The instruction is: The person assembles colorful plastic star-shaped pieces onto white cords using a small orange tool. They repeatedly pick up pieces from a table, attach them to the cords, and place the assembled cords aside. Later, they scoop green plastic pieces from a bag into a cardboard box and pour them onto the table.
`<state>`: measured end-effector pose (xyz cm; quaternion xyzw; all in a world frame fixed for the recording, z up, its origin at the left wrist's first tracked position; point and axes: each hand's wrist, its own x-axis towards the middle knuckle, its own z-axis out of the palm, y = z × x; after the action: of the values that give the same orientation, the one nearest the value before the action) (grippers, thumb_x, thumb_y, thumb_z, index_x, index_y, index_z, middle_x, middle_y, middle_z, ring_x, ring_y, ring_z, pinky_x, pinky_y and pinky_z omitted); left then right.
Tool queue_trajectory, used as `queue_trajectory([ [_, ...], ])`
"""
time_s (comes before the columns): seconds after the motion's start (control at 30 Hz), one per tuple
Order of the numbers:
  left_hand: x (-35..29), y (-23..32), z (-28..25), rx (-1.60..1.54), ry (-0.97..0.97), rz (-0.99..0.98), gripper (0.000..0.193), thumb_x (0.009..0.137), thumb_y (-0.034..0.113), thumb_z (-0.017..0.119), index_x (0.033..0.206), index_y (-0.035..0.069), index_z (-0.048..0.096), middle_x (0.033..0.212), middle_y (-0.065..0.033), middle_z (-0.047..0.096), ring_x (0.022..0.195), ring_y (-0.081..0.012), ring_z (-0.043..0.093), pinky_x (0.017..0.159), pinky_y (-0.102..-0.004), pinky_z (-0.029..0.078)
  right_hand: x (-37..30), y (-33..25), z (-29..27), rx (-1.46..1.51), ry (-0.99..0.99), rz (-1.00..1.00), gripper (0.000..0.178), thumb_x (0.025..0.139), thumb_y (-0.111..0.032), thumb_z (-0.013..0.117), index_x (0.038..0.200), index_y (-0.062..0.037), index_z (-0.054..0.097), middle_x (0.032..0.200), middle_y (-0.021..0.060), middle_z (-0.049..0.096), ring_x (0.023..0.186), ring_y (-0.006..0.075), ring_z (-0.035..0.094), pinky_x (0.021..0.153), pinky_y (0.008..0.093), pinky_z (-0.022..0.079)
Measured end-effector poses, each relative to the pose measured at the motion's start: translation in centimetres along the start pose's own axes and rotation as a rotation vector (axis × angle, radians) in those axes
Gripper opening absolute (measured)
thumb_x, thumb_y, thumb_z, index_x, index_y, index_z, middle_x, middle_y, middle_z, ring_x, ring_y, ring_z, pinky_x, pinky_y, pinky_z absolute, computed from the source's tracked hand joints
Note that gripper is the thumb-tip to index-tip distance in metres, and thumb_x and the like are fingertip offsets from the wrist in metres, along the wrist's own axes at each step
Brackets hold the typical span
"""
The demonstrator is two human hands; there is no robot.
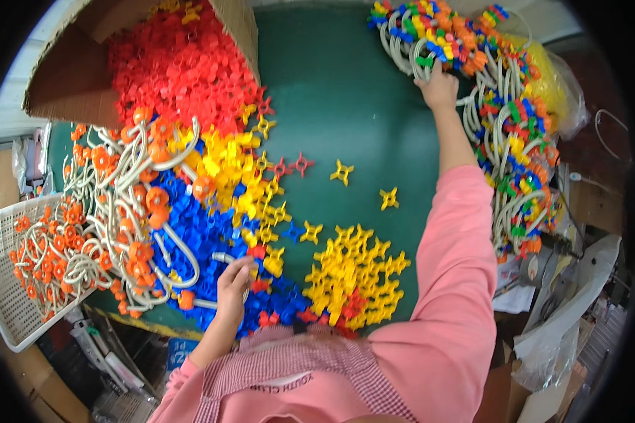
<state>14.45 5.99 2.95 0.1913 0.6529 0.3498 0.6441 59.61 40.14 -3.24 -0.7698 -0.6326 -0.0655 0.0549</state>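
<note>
Pink long-sleeved top (455, 247), checked apron (282, 357), broad straps (377, 381), dark chest lettering (282, 384), bare hands (233, 287)

1 head-worn fisheye view looks steeply down, over the wearer's chest (310, 374), onto the nearby green table (317, 92).

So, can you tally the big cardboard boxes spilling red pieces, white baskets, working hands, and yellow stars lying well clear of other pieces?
Cardboard box: 1
White basket: 1
Hands, left hand and right hand: 2
Lone yellow stars: 2
Total: 6
</note>
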Motion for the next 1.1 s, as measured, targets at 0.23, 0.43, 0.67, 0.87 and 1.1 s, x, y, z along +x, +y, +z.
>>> queue_trajectory([
  [0.23, -4.0, -0.5, 0.6, 0.036, -0.188, 0.026, 0.025, 0.089, 0.018, 0.054, 0.108, 0.003, 0.06, 0.092, -0.0023, 0.061, 0.073, -0.0062, 0.051, 0.061, -0.0194, 0.039, -22.6, -3.0, 4.3, 0.475, 0.188, -0.063, 0.056, 0.083, -0.033, 0.056, 0.13, -0.0088, 0.041, 0.124, 0.0158, 0.049, 0.108, 0.0368, 0.047, 0.088, 0.0476, 0.037],
  [0.43, -8.9, -1.6, -2.0, 0.21, -0.309, 0.155, 0.025, 0.088, 0.016, 0.055, 0.109, 0.003, 0.059, 0.092, -0.002, 0.061, 0.075, -0.0052, 0.05, 0.063, -0.0188, 0.039, -35.6, -13.9, -2.9, 0.85, -0.027, -0.394, 0.051, 0.079, -0.031, 0.06, 0.126, -0.0136, 0.048, 0.129, 0.0112, 0.046, 0.117, 0.0313, 0.043, 0.097, 0.045, 0.031],
  [0.67, -10.5, -6.9, -8.1, 1.32, -0.44, 0.96, 0.043, 0.07, 0.017, 0.068, 0.112, 0.016, 0.058, 0.118, -0.0087, 0.051, 0.107, -0.0286, 0.049, 0.086, -0.037, 0.041, -55.0, -3.3, -6.5, 0.232, 0.154, 0.536, 0.051, 0.085, -0.037, 0.051, 0.132, -0.0207, 0.041, 0.137, 0.0171, 0.034, 0.121, 0.0376, 0.036, 0.097, 0.0483, 0.029],
  [0.87, -7.6, -13.5, -8.0, 1.859, -0.824, 1.475, 0.06, 0.078, 0.022, 0.056, 0.131, 0.041, 0.036, 0.146, -0.0023, 0.023, 0.131, -0.0292, 0.026, 0.099, -0.0512, 0.029, -59.6, -10.7, -2.6, 0.345, -0.024, 0.711, 0.057, 0.089, -0.05, 0.04, 0.14, -0.0278, 0.027, 0.147, 0.0175, 0.007, 0.133, 0.0368, 0.014, 0.1, 0.0583, 0.016],
  [1.1, -5.2, -15.1, -7.4, 1.844, -0.785, 1.58, 0.066, 0.068, 0.033, 0.066, 0.127, 0.046, 0.039, 0.146, -0.0003, 0.022, 0.134, -0.0341, 0.018, 0.099, -0.0638, 0.018, -63.9, -11.5, -4.9, 0.376, 0.015, 0.296, 0.067, 0.082, -0.05, 0.053, 0.139, -0.0253, 0.03, 0.146, 0.0202, 0.014, 0.13, 0.0419, 0.019, 0.098, 0.0565, 0.022],
])
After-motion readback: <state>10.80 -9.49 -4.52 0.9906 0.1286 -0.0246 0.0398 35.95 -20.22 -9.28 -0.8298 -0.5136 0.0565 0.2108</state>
